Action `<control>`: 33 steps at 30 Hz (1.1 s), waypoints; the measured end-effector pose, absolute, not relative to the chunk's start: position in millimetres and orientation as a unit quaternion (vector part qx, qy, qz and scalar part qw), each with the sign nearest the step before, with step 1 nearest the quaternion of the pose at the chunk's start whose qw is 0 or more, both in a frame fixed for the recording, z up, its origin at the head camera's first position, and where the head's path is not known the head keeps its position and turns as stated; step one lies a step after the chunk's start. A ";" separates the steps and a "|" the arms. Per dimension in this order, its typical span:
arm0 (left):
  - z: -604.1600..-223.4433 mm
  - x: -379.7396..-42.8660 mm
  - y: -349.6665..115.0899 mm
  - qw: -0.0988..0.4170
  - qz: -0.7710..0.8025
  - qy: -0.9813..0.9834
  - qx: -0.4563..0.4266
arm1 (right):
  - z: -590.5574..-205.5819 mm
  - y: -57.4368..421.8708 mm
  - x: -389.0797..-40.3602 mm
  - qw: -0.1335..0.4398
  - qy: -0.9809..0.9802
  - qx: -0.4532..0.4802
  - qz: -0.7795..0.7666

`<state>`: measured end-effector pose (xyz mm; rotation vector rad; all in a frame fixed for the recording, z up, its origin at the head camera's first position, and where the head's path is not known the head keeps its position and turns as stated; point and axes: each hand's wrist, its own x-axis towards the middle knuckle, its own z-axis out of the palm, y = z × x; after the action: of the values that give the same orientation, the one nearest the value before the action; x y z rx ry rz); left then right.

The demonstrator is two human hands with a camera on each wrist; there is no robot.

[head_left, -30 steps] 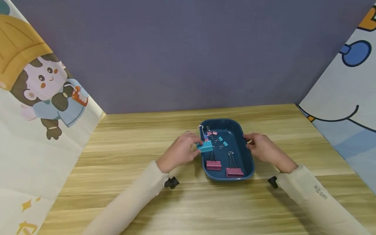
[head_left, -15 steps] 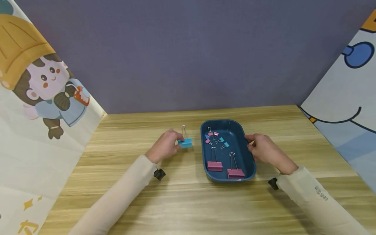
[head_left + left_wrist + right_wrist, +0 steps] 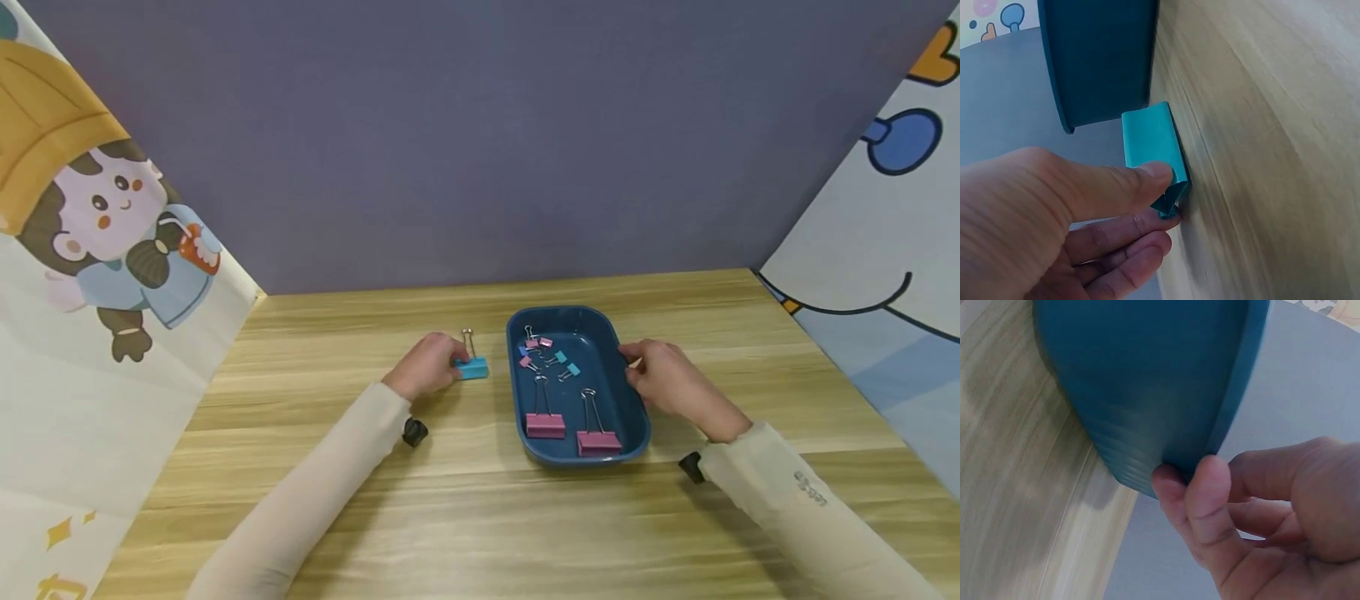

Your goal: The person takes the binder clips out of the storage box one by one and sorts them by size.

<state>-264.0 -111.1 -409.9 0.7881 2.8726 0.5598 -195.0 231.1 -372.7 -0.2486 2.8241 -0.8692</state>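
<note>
The left hand [image 3: 426, 367] pinches a teal binder clip [image 3: 1149, 134] by one end, thumb on its broad face; most of the body juts past the thumb toward the tray [image 3: 606, 382]. Its wire handles [image 3: 468, 342] point to the back edge of the worktop [image 3: 510, 533], and it sits low at the wooden surface — just beside the tray's left long edge, outside it. The right hand [image 3: 666, 379] grips the tray's right rim. Inside, small pink clips [image 3: 527, 362] and small teal clips [image 3: 573, 370] lie toward the far left corner — two large pink binder clips [image 3: 545, 427] by the near edge.
</note>
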 end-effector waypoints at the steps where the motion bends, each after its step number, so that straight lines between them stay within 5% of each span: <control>1: -411.0 -265.0 -110.5 0.057 0.183 0.947 0.259 | -372.7 231.1 -195.1 0.086 0.949 -0.085 -0.291; 22: -412.0 -269.8 -108.6 0.059 0.208 0.942 0.256 | -371.1 230.2 -193.2 0.092 0.946 -0.065 -0.303; 33: -388.4 -252.5 -95.8 -0.021 0.231 0.916 0.329 | -371.4 231.0 -193.6 0.091 0.946 -0.074 -0.300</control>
<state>-252.5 -95.8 -388.4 1.0463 2.9155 0.7345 -193.6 231.0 -371.4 -0.2210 2.8121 -0.8928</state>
